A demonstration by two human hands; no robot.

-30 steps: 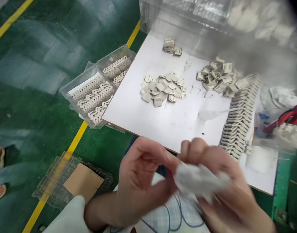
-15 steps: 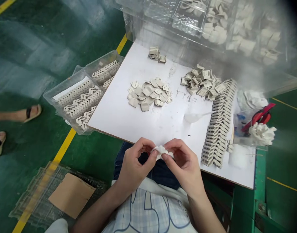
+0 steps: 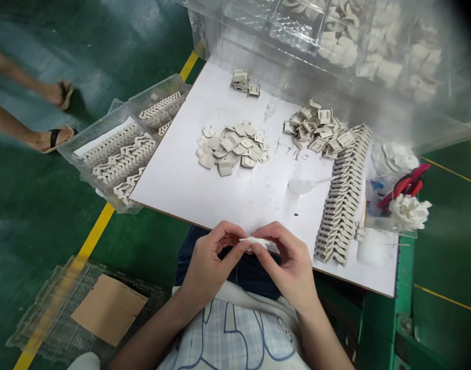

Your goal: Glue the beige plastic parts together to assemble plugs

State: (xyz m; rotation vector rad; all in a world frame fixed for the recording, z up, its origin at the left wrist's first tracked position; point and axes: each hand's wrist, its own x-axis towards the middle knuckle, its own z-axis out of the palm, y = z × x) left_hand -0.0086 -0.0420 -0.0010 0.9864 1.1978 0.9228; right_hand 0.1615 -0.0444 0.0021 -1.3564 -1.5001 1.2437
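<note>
A small crumpled white tissue [image 3: 258, 241], or a similar soft wad, is pinched between both hands just off the board's near edge. My left hand [image 3: 215, 257] grips its left end with thumb and fingertips. On its other end the thumb and fingers of my right hand [image 3: 287, 262] are closed. Whether anything lies inside the wad is hidden. Beyond the hands, on the white board [image 3: 173, 180], lies a pile of flat beige plastic pieces [image 3: 233, 146]. To its right is a heap of beige clip-like parts [image 3: 320, 128].
A long stacked row of beige parts [image 3: 343, 200] runs along the right, beside a white dropper [image 3: 306, 185]. Red-handled pliers [image 3: 404, 187] and wadded tissue [image 3: 410, 211] sit at far right. A clear tray [image 3: 100, 121] stands left; a clear divided bin [image 3: 250, 46] overhangs the back.
The white wad looks flatter and more squeezed between my fingers. A person's sandalled feet at left have moved further into view. The whole view has shifted slightly.
</note>
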